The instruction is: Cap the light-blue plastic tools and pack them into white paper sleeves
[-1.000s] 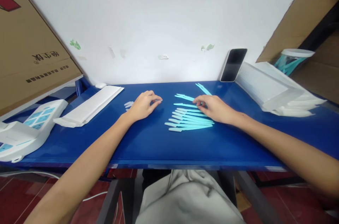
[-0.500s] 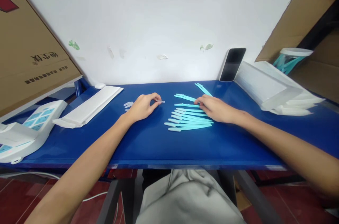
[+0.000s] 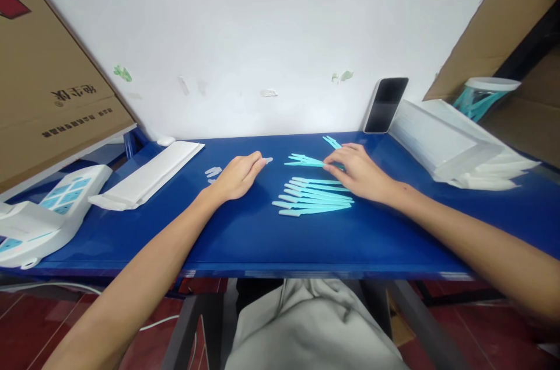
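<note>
My left hand [image 3: 241, 176] is closed in a pinch on a small clear plastic blade cap [image 3: 269, 160], whose end sticks out past the fingertips. A few similar loose caps [image 3: 213, 171] lie just left of that hand. My right hand [image 3: 355, 168] pinches the end of a turquoise eyebrow razor [image 3: 304, 164], which points left toward the cap. Other turquoise razors [image 3: 301, 157] lie right behind it, partly hidden by the fingers. Nearer me, several razors with pale covered tips [image 3: 315, 201] are fanned in a row on the blue table [image 3: 245, 236].
A white padded packet [image 3: 149, 177] and a white device with blue keys [image 3: 65, 206] are on the left. A phone [image 3: 385, 104] leans on the wall. White packages [image 3: 455, 142] and a tub of turquoise razors [image 3: 485, 96] stand right. Cardboard [image 3: 56, 66] rises at left.
My right hand has moved slightly away from me, carrying the razor from beside the fanned row to the loose razors behind. My left hand has turned, and the cap now tilts upward.
</note>
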`<state>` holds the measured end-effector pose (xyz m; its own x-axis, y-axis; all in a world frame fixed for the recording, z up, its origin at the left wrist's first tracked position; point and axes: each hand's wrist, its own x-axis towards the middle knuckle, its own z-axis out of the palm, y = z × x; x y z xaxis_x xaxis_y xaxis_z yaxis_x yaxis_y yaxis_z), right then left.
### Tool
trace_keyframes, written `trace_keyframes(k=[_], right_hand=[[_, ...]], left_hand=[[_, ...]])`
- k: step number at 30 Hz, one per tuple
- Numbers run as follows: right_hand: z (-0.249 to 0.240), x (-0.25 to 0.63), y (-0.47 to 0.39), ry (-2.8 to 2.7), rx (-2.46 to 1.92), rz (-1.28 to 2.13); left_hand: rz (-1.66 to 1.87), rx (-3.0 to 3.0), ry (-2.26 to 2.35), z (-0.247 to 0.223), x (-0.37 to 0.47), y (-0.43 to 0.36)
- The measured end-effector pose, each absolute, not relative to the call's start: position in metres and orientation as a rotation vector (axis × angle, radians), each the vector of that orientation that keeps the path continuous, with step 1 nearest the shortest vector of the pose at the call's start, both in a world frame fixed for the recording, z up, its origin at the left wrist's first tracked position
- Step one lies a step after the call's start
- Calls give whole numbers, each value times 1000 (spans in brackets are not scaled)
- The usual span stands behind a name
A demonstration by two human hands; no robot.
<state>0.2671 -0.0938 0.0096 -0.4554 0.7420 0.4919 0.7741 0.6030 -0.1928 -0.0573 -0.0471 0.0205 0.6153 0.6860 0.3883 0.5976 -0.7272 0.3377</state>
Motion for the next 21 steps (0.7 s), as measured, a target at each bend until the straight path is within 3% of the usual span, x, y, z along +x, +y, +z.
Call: trace_keyframes(k=[5, 21], right_hand=[[19, 260, -103, -2225, -1190, 126], [12, 264, -101, -2312, -1153, 55]], left_hand=[[773, 2642, 978, 22, -58, -50], [754, 2766, 845, 21, -49, -54]])
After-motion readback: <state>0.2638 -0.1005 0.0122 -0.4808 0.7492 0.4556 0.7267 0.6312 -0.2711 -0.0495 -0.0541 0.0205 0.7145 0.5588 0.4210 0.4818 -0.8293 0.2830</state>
